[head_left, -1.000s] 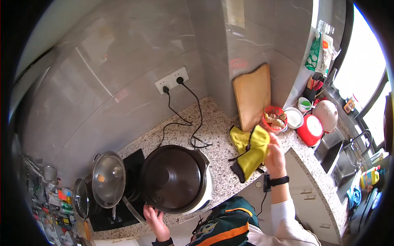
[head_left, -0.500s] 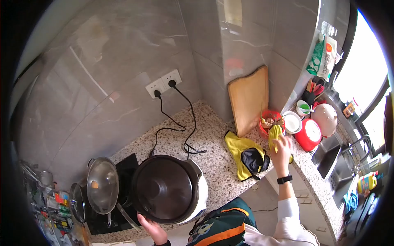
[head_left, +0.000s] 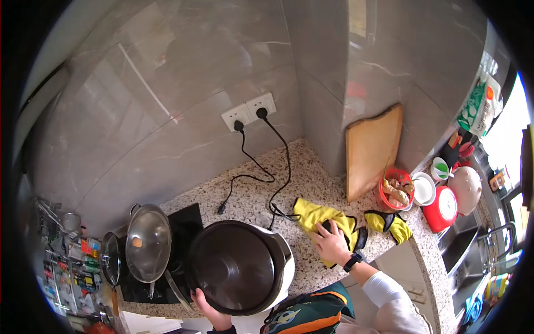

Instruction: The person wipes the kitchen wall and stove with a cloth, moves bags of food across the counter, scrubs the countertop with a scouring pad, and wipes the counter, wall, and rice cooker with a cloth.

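Observation:
My left hand (head_left: 212,313) is at the near left edge of a large dark pot (head_left: 236,267), its fingers curled against the rim. This pot sits in a white electric cooker body (head_left: 286,273). On the speckled counter, my right hand (head_left: 332,245) is closed on a yellow cloth (head_left: 311,211) with black edging; part of the cloth is hidden under the hand. A second yellow-and-black cloth (head_left: 397,227) lies to the right, apart from both hands.
A metal wok (head_left: 148,245) and a glass lid (head_left: 111,259) are by the black hob (head_left: 186,222). Black cords run from the wall sockets (head_left: 248,111). At right stand a cutting board (head_left: 374,150), a red basket with food (head_left: 397,186), bowls (head_left: 424,189) and the sink (head_left: 459,250).
My right hand has let go of one yellow cloth near the red basket and moved left onto the other, which has shifted and changed shape. The view has turned slightly left.

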Tool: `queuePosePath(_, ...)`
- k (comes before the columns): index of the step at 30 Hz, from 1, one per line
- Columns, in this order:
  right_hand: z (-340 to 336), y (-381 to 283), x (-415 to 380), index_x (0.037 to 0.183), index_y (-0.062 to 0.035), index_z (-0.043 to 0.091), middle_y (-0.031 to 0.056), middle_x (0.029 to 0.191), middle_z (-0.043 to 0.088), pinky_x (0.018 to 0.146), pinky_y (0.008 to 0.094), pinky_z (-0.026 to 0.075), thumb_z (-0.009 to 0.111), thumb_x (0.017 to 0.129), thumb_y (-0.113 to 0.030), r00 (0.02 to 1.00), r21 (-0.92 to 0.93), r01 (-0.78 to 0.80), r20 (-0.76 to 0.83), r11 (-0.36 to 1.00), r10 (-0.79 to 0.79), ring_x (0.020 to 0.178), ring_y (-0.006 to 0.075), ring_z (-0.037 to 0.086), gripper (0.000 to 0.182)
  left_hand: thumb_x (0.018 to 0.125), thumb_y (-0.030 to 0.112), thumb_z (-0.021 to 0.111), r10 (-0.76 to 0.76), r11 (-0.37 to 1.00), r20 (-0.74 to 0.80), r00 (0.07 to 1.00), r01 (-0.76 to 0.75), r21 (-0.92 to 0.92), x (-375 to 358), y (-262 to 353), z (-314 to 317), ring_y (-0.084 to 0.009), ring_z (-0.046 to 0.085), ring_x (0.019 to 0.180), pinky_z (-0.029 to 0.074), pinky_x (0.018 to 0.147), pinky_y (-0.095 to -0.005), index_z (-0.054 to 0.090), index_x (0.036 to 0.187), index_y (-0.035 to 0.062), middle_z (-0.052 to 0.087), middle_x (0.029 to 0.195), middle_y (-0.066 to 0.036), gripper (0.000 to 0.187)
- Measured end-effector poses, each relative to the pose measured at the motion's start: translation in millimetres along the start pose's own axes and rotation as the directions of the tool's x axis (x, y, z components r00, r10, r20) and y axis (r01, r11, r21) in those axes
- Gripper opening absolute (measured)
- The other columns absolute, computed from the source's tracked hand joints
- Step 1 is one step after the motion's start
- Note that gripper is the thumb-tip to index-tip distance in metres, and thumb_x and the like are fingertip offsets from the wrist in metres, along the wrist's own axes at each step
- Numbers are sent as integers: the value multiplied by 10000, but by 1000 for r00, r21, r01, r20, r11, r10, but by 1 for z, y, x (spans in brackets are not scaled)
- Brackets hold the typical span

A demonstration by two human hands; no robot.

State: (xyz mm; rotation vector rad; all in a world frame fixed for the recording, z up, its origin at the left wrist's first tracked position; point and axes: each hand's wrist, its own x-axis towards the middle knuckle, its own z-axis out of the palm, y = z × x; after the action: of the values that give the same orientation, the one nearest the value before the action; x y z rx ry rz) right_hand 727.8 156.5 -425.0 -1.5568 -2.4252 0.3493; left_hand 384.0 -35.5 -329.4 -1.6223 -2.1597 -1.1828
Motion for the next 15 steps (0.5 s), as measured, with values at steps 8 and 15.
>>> queuePosePath(8,28,28,158,1278,-113,543,170,1318,501,1003,561,355,555,861,-346,985,45,-131,-102,990,135,1192,479,410,478,902,486,512,-665,229,292,687,560,-796,30,28,4,-271,464,1212,383,1024,-429,376,1366,75,473,1325,-112,635)
queuePosePath(15,43,65,328,1396,-61,422,209,1499,255,975,615,392,506,924,-422,953,-10,-267,143,964,266,1304,517,249,600,962,115,525,-865,121,265,425,690,-714,17,20,-10,-225,570,1126,471,943,-388,505,1240,1,577,1200,-126,302)
